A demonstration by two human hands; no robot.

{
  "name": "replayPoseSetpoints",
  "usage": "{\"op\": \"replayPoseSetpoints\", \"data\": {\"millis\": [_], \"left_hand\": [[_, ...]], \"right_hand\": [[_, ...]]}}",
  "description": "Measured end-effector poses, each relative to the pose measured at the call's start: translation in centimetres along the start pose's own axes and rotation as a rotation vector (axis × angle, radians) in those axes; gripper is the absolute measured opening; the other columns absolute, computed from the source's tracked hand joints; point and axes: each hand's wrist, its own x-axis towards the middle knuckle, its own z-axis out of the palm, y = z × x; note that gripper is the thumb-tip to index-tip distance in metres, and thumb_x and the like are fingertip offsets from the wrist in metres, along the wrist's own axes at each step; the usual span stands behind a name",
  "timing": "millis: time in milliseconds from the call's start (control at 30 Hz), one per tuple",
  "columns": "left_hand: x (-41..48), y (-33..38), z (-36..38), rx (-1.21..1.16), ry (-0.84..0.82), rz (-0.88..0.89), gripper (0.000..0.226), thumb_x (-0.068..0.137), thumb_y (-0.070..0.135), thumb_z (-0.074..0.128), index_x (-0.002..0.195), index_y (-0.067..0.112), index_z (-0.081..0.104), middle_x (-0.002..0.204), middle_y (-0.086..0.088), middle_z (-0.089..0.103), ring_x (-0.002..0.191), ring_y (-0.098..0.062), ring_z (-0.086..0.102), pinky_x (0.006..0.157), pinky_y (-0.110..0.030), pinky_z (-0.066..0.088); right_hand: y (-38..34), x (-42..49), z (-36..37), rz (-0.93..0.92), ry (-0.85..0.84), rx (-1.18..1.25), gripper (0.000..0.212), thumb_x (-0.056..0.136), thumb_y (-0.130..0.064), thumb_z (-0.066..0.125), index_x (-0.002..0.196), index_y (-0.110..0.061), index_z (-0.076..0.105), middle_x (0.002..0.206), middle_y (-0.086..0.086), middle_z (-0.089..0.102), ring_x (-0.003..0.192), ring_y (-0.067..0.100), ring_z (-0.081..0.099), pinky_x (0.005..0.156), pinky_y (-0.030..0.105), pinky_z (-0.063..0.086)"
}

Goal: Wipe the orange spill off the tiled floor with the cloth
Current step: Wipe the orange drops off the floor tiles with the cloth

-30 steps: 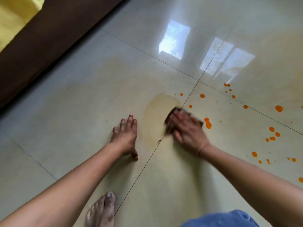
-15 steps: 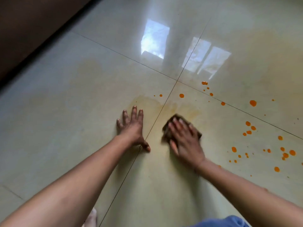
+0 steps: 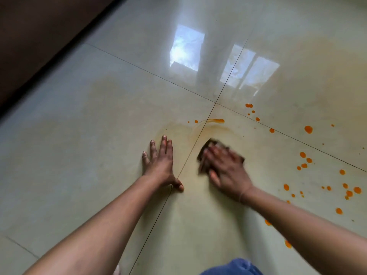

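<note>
Head view
Landmark: the grout crossing (image 3: 215, 103), where four glossy cream tiles of the tiled floor (image 3: 99, 135) are meeting.
Right hand (image 3: 226, 171): lying flat with fingers spread, palm pressing down on the cloth; it is sitting below the crossing and just right of the grout line that is running down from it. The hand is showing motion blur.
Cloth (image 3: 210, 147): a dark brown pad, mostly hidden under the right hand, with its far edge and left corner peeking out past the fingertips; its exact shape is blurring out.
Left hand (image 3: 161, 165): lying open and flat on the tile, fingers pointing away from the person, holding nothing; it is resting just left of that same grout line, with the thumb tip touching the line.
Orange spill, smeared part (image 3: 215, 121): a thin wet arc curving just below the crossing, between the crossing and the cloth, with a pale orange film spreading around it.
Orange spill, droplets (image 3: 308, 129): many separate round drops dotting the tiles to the right of the crossing, well apart from the cloth.
Window reflections (image 3: 186, 47): bright panes shining on the floor above the crossing.
Dark wooden furniture edge (image 3: 39, 36): sitting far up and left of the crossing.
Blue garment (image 3: 232, 267): showing at the bottom edge, well below the crossing.
</note>
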Motion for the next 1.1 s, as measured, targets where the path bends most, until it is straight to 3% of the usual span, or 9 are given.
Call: {"op": "replayPoseSetpoints", "data": {"millis": [100, 200, 300, 433, 633, 800, 967, 1033, 1100], "left_hand": [[0.3, -0.2, 0.3, -0.002, 0.017, -0.003, 0.157, 0.043, 0.061, 0.086, 0.148, 0.016, -0.022, 0.153, 0.001, -0.036, 0.141, -0.035, -0.029, 0.112, -0.059, -0.004], [0.2, -0.2, 0.0, -0.018, 0.000, 0.004, 0.155, 0.045, 0.059, 0.087, 0.149, 0.016, -0.019, 0.154, 0.001, -0.033, 0.141, -0.036, -0.027, 0.113, -0.060, -0.002], [-0.1, 0.1, -0.2, -0.002, -0.007, -0.003, 0.155, 0.046, 0.058, 0.087, 0.149, 0.016, -0.020, 0.154, 0.000, -0.034, 0.141, -0.036, -0.027, 0.113, -0.060, -0.001], [0.3, 0.2, 0.2, -0.001, 0.011, -0.013, 0.156, 0.044, 0.058, 0.087, 0.148, 0.018, -0.021, 0.154, 0.002, -0.034, 0.141, -0.036, -0.027, 0.112, -0.060, -0.003], [-0.1, -0.9, -0.2, 0.035, -0.027, 0.046, 0.160, 0.041, 0.056, 0.089, 0.148, 0.018, -0.023, 0.153, 0.002, -0.035, 0.141, -0.034, -0.028, 0.114, -0.057, 0.000], [0.0, -1.1, 0.0, 0.071, -0.027, 0.040, 0.164, 0.038, 0.054, 0.090, 0.146, 0.015, -0.026, 0.152, 0.001, -0.038, 0.141, -0.034, -0.029, 0.114, -0.056, 0.000], [-0.8, -1.8, 0.2, 0.026, 0.033, -0.001, 0.163, 0.039, 0.056, 0.090, 0.147, 0.007, -0.023, 0.154, -0.006, -0.033, 0.144, -0.026, -0.024, 0.117, -0.045, -0.002], [-1.1, -1.9, 0.4, 0.023, 0.062, -0.043, 0.162, 0.041, 0.058, 0.088, 0.146, 0.005, -0.024, 0.154, -0.008, -0.032, 0.144, -0.025, -0.024, 0.117, -0.044, -0.006], [-1.0, -2.1, 0.6, 0.040, 0.077, -0.070, 0.161, 0.042, 0.061, 0.086, 0.146, 0.006, -0.024, 0.155, -0.008, -0.032, 0.144, -0.026, -0.023, 0.116, -0.045, -0.007]], "right_hand": [[-1.7, 8.0, -1.2, 0.300, 0.065, 0.022, 0.068, 0.090, -0.041, 0.048, 0.152, -0.026, 0.024, 0.162, 0.001, 0.016, 0.149, 0.019, 0.010, 0.118, 0.042, 0.008], [-6.0, 3.8, 1.4, -0.012, 0.025, -0.005, 0.068, 0.087, -0.042, 0.047, 0.150, -0.025, 0.030, 0.160, 0.002, 0.024, 0.149, 0.020, 0.016, 0.118, 0.044, 0.012], [-1.8, -1.6, 1.0, -0.174, -0.029, -0.027, 0.069, 0.085, -0.043, 0.046, 0.150, -0.027, 0.029, 0.159, 0.003, 0.025, 0.148, 0.021, 0.021, 0.117, 0.042, 0.014], [-1.2, 8.4, -1.5, 0.281, 0.057, -0.001, 0.067, 0.092, -0.041, 0.045, 0.152, -0.027, 0.021, 0.162, 0.000, 0.013, 0.150, 0.017, 0.008, 0.119, 0.041, 0.006], [-2.7, 1.0, 0.8, -0.176, -0.007, -0.012, 0.066, 0.086, -0.044, 0.043, 0.149, -0.026, 0.033, 0.158, 0.001, 0.027, 0.147, 0.019, 0.021, 0.117, 0.042, 0.017], [-2.9, 12.9, -1.6, 0.217, 0.076, 0.004, 0.066, 0.093, -0.042, 0.044, 0.153, -0.027, 0.021, 0.163, -0.002, 0.012, 0.150, 0.016, 0.006, 0.117, 0.041, 0.006], [-3.4, 5.3, 0.4, -0.231, -0.048, -0.054, 0.066, 0.088, -0.044, 0.040, 0.151, -0.028, 0.028, 0.160, -0.001, 0.022, 0.148, 0.017, 0.017, 0.117, 0.040, 0.012], [0.1, 6.2, -0.7, -0.132, -0.022, -0.038, 0.066, 0.088, -0.042, 0.041, 0.151, -0.028, 0.027, 0.160, 0.000, 0.021, 0.149, 0.020, 0.016, 0.117, 0.041, 0.010], [0.3, 10.8, -2.1, 0.165, 0.049, -0.008, 0.065, 0.092, -0.041, 0.044, 0.152, -0.029, 0.023, 0.162, -0.001, 0.015, 0.150, 0.018, 0.010, 0.118, 0.041, 0.009]]}}
